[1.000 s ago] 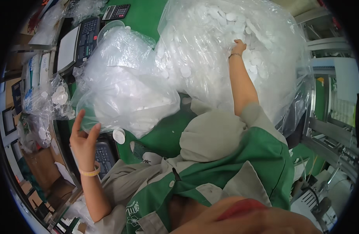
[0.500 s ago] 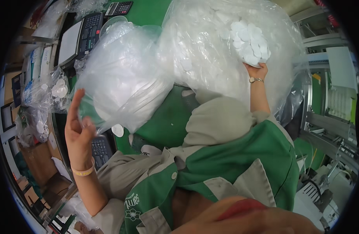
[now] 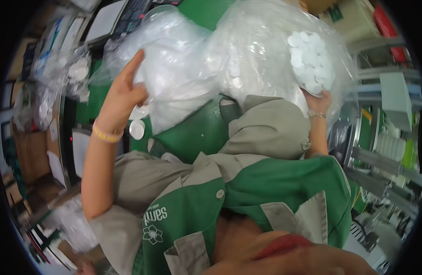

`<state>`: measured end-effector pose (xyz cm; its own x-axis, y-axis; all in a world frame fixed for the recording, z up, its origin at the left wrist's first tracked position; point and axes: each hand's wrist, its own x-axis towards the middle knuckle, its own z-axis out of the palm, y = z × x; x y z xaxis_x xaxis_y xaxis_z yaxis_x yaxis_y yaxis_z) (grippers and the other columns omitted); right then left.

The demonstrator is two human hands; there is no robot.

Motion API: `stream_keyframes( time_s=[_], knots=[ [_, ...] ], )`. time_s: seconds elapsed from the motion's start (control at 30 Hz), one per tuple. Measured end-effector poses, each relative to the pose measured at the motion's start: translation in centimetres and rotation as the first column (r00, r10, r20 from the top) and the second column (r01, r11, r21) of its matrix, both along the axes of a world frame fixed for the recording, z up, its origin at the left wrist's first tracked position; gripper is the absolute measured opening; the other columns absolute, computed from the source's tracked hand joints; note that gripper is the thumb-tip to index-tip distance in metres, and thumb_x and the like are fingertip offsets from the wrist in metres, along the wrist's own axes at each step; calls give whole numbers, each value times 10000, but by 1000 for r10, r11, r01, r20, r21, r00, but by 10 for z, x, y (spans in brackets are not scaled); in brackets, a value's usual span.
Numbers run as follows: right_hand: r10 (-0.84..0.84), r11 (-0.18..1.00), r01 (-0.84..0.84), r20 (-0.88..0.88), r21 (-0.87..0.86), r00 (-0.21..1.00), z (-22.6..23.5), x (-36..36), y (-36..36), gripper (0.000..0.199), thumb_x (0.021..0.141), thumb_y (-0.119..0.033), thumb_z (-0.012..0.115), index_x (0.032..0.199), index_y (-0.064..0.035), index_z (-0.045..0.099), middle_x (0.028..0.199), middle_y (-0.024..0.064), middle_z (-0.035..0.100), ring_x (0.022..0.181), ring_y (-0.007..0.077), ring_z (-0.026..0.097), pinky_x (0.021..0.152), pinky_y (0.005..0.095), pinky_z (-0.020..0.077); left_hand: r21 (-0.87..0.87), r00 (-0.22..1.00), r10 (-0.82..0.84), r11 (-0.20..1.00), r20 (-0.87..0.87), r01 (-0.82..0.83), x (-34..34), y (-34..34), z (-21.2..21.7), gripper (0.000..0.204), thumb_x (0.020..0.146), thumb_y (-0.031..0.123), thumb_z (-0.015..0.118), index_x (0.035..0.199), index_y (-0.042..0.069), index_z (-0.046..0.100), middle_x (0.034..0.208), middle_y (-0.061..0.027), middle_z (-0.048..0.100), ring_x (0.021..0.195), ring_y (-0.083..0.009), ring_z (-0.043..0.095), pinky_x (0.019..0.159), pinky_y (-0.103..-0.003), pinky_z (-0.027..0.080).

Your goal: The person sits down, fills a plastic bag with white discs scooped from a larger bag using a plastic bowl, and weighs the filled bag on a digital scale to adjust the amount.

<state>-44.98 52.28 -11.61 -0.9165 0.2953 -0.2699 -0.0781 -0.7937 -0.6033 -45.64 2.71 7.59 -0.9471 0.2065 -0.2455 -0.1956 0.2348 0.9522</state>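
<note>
My right hand [image 3: 320, 101] is closed on the near edge of what looks like a shallow, clear dish heaped with small white discs [image 3: 312, 64], in front of a large clear plastic bag [image 3: 261, 46]. The dish's rim is mostly hidden by the discs. My left hand [image 3: 121, 98] is raised beside a second, cloudy plastic bag [image 3: 179, 68] at the left. Its index finger and thumb are stretched apart, against or just in front of the film; its other fingers are hidden. Below this hand lie a few white discs [image 3: 137, 129] on the green surface [image 3: 192, 137].
Devices with dark keypads [image 3: 130, 16] stand at the far left. Bags with white discs [image 3: 78, 71] hang or lie along the left side. Metal machine framing [image 3: 380, 160] borders the right, with a pale box-like panel [image 3: 396, 101]. My knee [image 3: 270, 123] rises near the large bag.
My left hand has moved right and up toward the left bag's middle. The view has shifted, and the dish of discs now faces more toward me. My right hand still holds it.
</note>
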Motion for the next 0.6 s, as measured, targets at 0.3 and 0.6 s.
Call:
stream_keyframes(
  time_s=[0.3, 0.6],
  knots=[
    [269, 962, -267, -21, 57, 963, 99, -19, -70, 557, 644, -140, 476, 1162, 51, 403, 1165, 164, 483, 1083, 319, 467, 935, 455, 367, -28, 998, -33, 999, -45, 32, 4, 4, -14, 770, 659, -2, 469, 1362, 21, 154, 652, 10, 471, 527, -60, 406, 523, -200, 374],
    [759, 280, -587, 199, 760, 620, 150, -53, -213, 723, 688, -136, 515, 1343, -89, 213, 1271, 121, 382, 1130, 215, 406, 932, 345, 352, -57, 993, -60, 997, -104, 55, 5, 6, -22, 877, 624, 67, 528, 1349, -43, 46, 636, -48, 486, 545, -97, 449, 525, -211, 408]
  ],
)
